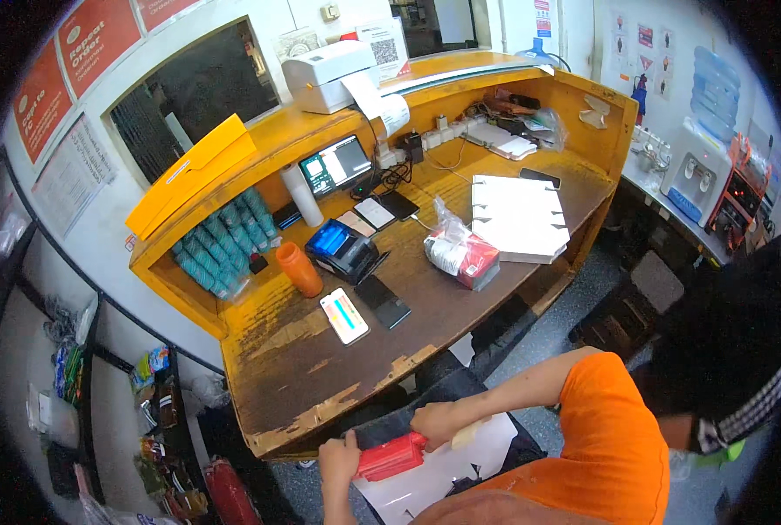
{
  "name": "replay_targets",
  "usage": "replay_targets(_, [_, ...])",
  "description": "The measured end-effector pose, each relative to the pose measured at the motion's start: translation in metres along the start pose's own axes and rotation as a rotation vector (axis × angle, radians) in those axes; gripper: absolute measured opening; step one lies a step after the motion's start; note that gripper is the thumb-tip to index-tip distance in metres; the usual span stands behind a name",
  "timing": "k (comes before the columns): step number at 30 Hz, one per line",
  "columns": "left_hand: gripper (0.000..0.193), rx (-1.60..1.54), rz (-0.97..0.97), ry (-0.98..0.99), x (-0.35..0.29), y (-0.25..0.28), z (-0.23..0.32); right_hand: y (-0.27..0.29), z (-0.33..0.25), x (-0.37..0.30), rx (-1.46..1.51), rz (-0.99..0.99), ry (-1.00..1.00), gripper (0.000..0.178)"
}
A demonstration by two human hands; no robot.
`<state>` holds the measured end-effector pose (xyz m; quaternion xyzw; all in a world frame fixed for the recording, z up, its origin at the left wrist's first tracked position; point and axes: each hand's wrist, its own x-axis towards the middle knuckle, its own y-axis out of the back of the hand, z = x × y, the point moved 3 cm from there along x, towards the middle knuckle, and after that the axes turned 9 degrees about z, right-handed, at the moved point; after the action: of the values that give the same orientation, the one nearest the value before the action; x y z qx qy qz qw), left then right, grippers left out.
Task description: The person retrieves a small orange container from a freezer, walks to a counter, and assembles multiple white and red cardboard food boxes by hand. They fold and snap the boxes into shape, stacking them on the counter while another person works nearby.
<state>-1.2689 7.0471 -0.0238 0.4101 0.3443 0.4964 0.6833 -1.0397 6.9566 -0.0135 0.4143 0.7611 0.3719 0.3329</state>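
A red flat folded packet [389,458] is held low in front of me, its exact kind unclear. My left hand [340,458] closes on its left end, thumb up. My right hand [437,423] is curled round its far right corner, the fingertips partly hidden. Below the packet lies a white flat sheet of card [487,455] with dark cut-outs along its near side. Beside my right wrist a small cream-coloured piece [467,435] rests on that card. Both hands are just off the near edge of a worn brown desk [294,394].
On the desk are a white-screened phone [344,317], a black payment terminal [342,251], an orange bottle [299,269], a red box with clear plastic [474,260] and stacked white card [517,219]. A label printer [331,77] tops the ledge. At right is another person's arm [753,411].
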Motion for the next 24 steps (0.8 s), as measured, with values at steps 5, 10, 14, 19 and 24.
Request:
replay_targets(5, [0.053, -0.372, 0.234, 0.077, -0.026, -0.016, -0.011, -0.008, 0.01, 0.016, 0.065, -0.149, -0.02, 0.045])
replay_targets(10, [0.058, -0.459, 0.363, 0.015, -0.006, -0.065, -0.054, 0.002, 0.008, 0.028, 0.156, -0.311, -0.19, 0.057])
replay_targets(14, [0.061, -0.321, 0.296, 0.018, 0.014, -0.067, -0.056, 0.014, 0.029, 0.043, 0.49, -0.444, -0.228, 0.067])
replay_targets(19, [0.066, -0.836, 0.011, 0.238, 0.042, -0.004, -0.048, 0.056, 0.064, 0.038, 0.922, -0.178, -0.394, 0.065])
replay_targets(24, [0.06, -1.254, 0.021, 0.376, 0.019, -0.016, -0.103, 0.047, 0.102, 0.01, 1.174, -0.103, -0.46, 0.061])
